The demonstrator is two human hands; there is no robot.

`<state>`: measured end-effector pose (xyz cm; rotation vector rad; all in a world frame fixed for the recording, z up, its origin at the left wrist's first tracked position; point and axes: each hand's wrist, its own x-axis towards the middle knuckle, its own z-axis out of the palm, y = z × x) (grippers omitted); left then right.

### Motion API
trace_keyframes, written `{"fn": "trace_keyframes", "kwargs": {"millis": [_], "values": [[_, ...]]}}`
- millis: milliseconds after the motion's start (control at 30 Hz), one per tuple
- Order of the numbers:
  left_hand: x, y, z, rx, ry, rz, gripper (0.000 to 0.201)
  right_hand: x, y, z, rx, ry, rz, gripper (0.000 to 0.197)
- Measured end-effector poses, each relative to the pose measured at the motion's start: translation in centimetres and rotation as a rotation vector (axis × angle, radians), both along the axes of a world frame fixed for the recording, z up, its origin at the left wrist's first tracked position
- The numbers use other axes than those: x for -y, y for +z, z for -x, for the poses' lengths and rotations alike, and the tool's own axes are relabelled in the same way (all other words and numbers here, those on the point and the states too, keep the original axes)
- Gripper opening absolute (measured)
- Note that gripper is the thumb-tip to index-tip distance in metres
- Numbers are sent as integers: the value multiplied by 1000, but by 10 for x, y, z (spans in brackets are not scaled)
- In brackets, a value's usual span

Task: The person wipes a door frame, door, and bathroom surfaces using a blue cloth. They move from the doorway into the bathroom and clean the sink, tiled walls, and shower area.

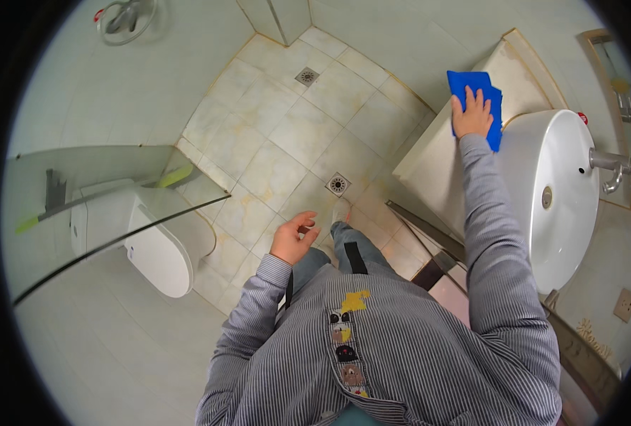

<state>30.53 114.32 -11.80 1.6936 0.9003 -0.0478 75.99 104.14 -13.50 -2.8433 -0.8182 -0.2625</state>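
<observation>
My right hand [474,117] lies flat on a blue cloth [491,133], fingers spread and pressing it against the pale countertop [436,160] beside the washbasin. Part of the cloth sticks out past my fingertips, and its lower end reaches toward the basin's side. The white oval washbasin [560,227] stands just right of that forearm, with a metal faucet [613,167] at its far side. In front of my body my left hand [294,238] hangs in the air, fingers loosely curled and apart, with nothing in it.
A glass panel [117,206] juts in from the left, with a white toilet [161,259] behind it. Two floor drains, one nearer [337,184] and one farther [306,76], sit in the tiled floor [259,170]. A framed mirror [617,92] hangs at the right.
</observation>
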Motion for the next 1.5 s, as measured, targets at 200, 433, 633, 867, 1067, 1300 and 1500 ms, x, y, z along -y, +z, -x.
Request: {"fn": "trace_keyframes", "kwargs": {"millis": [200,433,633,867,1067,1300,1500], "values": [[-31,-11,-36,-50,-263,113,40,10,-5,-31,-5,-47,-28,57],[-112,-16,-83,11,-465,108,39,34,15,97,-46,-69,-74,56],[-209,-18,-113,64,-526,59,39,41,21,210,-224,-315,-8,61],[-248,-33,-147,26,-539,186,37,13,17,159,-151,-411,0,60],[-241,-36,-206,36,-584,241,36,-4,18,40,-83,-360,10,57],[-263,-27,-306,-119,-669,148,35,8,11,-104,-31,-386,-90,55],[-243,-21,-387,-74,-732,170,36,32,-2,-196,2,-744,-94,60]]}}
